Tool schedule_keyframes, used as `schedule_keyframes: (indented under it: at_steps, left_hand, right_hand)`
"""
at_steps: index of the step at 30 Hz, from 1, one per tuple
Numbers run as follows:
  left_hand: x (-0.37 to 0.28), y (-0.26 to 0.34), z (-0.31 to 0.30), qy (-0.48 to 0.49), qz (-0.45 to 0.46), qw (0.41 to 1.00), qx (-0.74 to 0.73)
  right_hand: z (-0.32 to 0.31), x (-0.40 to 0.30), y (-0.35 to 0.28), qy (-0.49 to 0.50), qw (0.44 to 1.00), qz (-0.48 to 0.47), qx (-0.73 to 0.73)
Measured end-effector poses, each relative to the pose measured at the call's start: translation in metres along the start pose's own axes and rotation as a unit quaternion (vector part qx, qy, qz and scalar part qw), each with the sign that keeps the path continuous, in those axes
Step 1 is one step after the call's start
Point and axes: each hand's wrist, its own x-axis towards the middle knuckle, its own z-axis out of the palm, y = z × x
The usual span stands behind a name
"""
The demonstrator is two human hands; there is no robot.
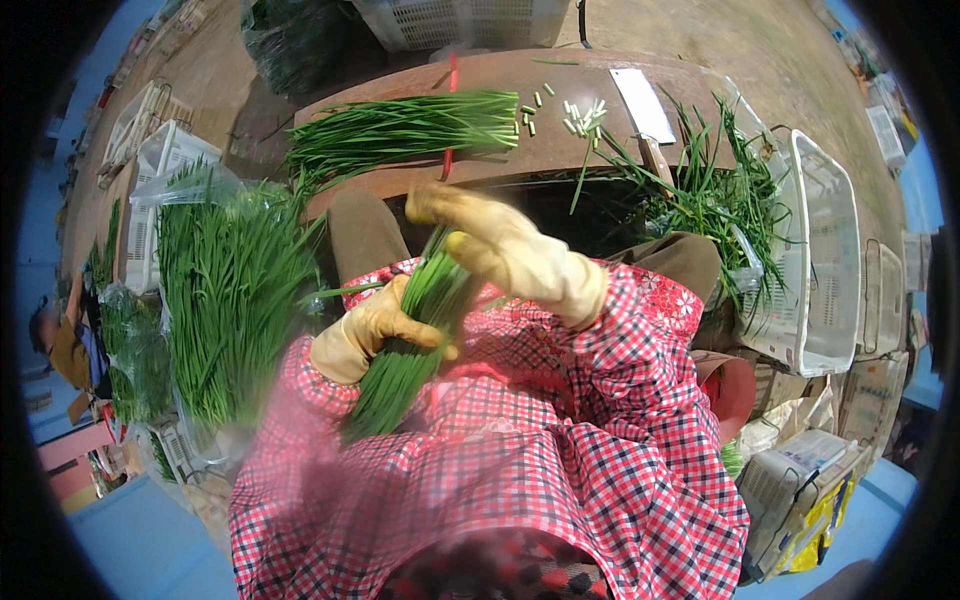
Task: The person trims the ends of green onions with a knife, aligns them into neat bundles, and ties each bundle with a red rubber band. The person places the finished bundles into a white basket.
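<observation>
My left hand (382,330), in a cream rubber glove, is wrapped round a bunch of garlic chives (401,382) above my lap. The bunch slants, with its leafy end down against my checked smock (495,420). At its upper end is my right hand (517,247), gloved alike and blurred, its thumb apart from its fingers. Whether the right hand touches the stems cannot be told. Beyond both hands, a larger bunch of chives (420,124) lies on a brown board (360,196), across a red strap (453,71). Cut stem ends (585,118) are scattered beside it.
A cleaver (643,105) lies on the board's right side, handle towards me. Loose chives (720,180) hang by a white crate (829,262) at right. A big heap of chives (225,300) stands in plastic at left. Another white crate (465,26) is beyond the board.
</observation>
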Motion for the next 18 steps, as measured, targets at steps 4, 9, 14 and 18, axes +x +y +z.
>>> schedule_keyframes:
  at_steps: [4,9,14,18]
  left_hand:
    - [-0.001,0.002,-0.006,0.01,0.017,0.999,0.029]
    - [-0.001,0.012,0.014,0.036,0.041,0.998,0.033]
    - [0.012,-0.015,-0.002,0.001,0.126,0.978,0.163]
    - [0.011,-0.023,0.004,0.002,0.142,0.977,0.162]
  right_hand:
    - [-0.028,-0.024,0.006,0.085,0.984,-0.159,-0.009]
    - [-0.01,-0.026,0.055,0.016,0.982,-0.158,0.104]
    - [0.043,0.008,0.061,0.101,0.924,-0.189,0.316]
    - [0.054,0.01,0.059,0.167,0.916,-0.143,0.337]
